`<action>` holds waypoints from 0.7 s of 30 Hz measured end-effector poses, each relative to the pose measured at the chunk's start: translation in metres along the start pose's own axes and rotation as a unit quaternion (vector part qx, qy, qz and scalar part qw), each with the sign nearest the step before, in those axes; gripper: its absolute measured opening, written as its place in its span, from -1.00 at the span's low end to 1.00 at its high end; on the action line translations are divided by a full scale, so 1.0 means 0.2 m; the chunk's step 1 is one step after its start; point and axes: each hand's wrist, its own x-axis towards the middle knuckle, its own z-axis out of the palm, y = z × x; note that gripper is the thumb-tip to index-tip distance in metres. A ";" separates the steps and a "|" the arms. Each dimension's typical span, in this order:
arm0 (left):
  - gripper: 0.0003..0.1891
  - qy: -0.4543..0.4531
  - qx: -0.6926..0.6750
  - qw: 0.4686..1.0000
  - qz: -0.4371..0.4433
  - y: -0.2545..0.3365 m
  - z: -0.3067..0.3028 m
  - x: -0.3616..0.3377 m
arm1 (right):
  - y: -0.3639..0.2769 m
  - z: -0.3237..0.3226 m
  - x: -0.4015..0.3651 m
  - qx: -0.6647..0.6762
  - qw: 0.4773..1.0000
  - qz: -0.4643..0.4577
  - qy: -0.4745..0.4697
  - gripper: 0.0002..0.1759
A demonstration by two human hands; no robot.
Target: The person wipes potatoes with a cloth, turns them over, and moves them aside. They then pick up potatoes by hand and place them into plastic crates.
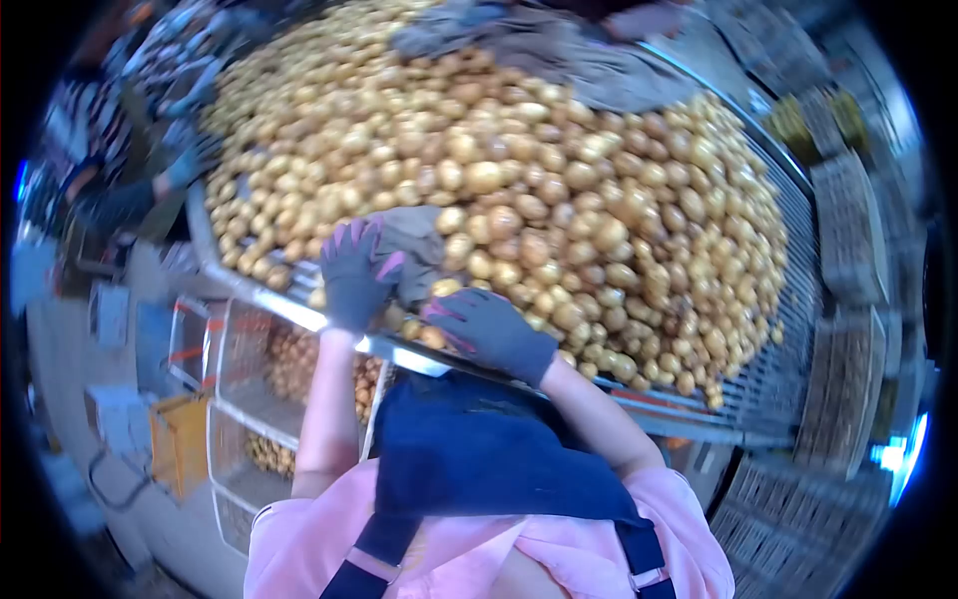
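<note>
A wide heap of wet yellow-brown potatoes [539,190] covers a slatted metal table [773,369]. My left hand [357,282], in a dark grey glove with purple fingertips, lies at the table's near edge with its fingers spread. Its fingertips reach beside a crumpled grey cloth [417,240] on the potatoes. To the right, my right hand [491,327] wears a matching glove and rests palm down over potatoes, fingers stretched leftward. One potato [445,288] sits just above those fingers. Potatoes under the palm are hidden.
Below the near edge, white-framed crates [249,414] hold more potatoes. An orange box [180,439] stands at the left. A co-worker's gloved hand [190,165] reaches toward the heap. Grey fabric [599,65] lies across the far side. Stacked crates [848,225] line the right.
</note>
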 end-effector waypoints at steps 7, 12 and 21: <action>-0.74 -0.068 -0.323 0.944 -0.003 -0.09 0.23 0.32 | 0.05 -0.12 -0.35 -0.020 0.989 0.136 0.052 -0.53; -0.58 0.110 -0.650 0.748 -0.073 0.12 -0.55 0.50 | -0.06 -0.17 -0.16 0.408 0.854 0.284 0.152 -0.35; -0.52 0.305 0.101 0.888 0.329 0.07 -1.33 0.41 | -0.02 -0.34 -0.06 -0.002 0.966 0.172 0.195 -0.61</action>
